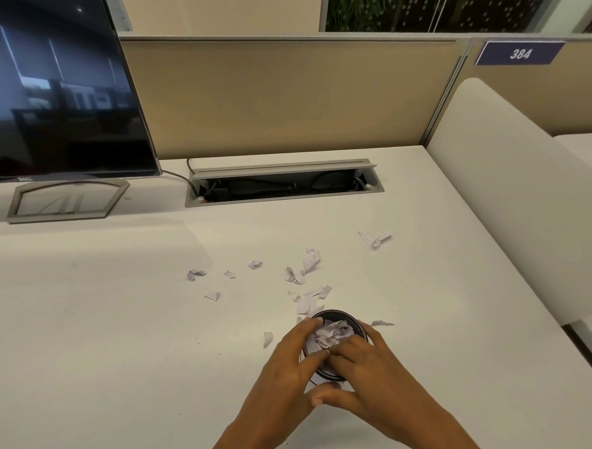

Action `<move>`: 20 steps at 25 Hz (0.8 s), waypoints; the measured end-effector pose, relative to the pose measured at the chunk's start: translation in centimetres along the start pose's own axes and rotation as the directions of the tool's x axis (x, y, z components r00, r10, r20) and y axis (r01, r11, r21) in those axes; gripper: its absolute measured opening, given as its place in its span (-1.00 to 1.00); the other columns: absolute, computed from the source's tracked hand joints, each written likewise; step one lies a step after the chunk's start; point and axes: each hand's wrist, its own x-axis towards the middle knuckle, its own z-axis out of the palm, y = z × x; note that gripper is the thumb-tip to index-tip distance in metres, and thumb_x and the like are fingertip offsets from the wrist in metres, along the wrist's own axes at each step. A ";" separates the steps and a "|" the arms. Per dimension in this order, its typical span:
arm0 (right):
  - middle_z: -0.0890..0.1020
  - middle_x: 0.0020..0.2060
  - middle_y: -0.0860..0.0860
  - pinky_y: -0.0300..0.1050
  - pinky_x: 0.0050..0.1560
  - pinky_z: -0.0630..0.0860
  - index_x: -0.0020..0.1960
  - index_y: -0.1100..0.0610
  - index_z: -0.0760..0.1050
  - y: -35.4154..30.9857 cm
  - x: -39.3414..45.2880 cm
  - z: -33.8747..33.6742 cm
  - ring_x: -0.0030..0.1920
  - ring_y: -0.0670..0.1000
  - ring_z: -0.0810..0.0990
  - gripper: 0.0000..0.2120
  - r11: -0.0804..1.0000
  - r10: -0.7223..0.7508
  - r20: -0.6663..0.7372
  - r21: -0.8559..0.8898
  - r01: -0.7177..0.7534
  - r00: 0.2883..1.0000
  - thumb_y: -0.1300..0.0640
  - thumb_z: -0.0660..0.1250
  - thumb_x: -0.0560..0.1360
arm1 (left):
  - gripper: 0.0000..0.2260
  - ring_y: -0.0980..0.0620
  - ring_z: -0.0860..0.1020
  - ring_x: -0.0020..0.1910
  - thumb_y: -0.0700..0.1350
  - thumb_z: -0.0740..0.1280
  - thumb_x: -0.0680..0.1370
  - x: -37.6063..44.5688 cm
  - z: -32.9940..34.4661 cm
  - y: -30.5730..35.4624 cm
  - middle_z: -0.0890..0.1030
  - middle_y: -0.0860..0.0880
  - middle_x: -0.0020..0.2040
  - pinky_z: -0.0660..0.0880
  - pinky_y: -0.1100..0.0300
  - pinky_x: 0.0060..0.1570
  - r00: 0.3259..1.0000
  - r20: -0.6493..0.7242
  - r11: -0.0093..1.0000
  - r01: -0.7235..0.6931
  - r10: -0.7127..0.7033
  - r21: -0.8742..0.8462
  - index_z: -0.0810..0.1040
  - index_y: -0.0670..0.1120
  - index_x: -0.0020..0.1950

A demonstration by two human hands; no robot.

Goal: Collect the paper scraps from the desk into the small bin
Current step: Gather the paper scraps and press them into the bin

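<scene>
A small round black bin (343, 317) stands on the white desk (110, 334) near the front, heaped with white paper scraps (330, 334). My left hand (292, 365) wraps the bin's left side, fingers over the rim. My right hand (362, 368) lies across the bin's right side, fingertips resting on the scraps in it and thumb below the bin. Several loose scraps lie beyond the bin: a cluster (306, 267) just behind it, small ones (212, 295) to the left, one (374, 238) farther back right, one (268, 338) beside my left hand.
A dark monitor (62, 85) on a grey stand (66, 200) occupies the back left. An open cable tray (283, 184) is sunk into the desk at the back. A beige partition (277, 96) closes the rear, and a white divider (515, 201) borders the right.
</scene>
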 end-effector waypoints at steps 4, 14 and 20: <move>0.48 0.21 -0.15 -0.20 0.29 0.40 0.13 -0.06 0.52 0.4 -0.5 -0.2 0.30 -0.15 0.34 -0.62 0.964 0.047 -0.285 0.264 0.032 0.958 -0.21 0.31 0.40 | -0.59 0.34 0.17 0.39 0.12 0.38 0.41 0.1 -0.2 0.5 0.00 0.23 0.47 0.20 0.54 0.27 0.992 -0.056 0.981 0.103 -0.113 -0.167 0.48 0.09 0.23; 0.32 0.23 -0.45 -0.19 0.20 0.51 0.37 -0.32 0.14 0.7 2.0 -1.6 0.23 -0.38 0.35 -0.11 0.816 0.175 -0.177 0.577 -0.042 0.968 0.11 0.57 0.25 | -0.68 0.19 0.50 0.18 -0.15 0.53 0.31 -0.4 -3.5 -0.1 0.50 0.16 0.21 0.46 0.31 0.16 0.930 -0.239 0.930 0.199 -0.278 -0.308 0.62 -0.01 0.03; 0.39 0.36 -0.12 -0.17 0.20 0.52 0.41 -0.17 0.17 -5.1 9.6 -2.5 0.29 -0.12 0.40 -0.15 0.769 0.003 -0.205 0.626 0.129 0.979 0.20 0.54 0.29 | -0.68 0.10 0.56 0.15 -0.16 0.53 0.29 -3.3 -10.1 -4.4 0.57 0.06 0.20 0.52 0.22 0.11 0.836 -0.448 0.946 0.239 -0.315 -0.220 0.62 0.10 -0.01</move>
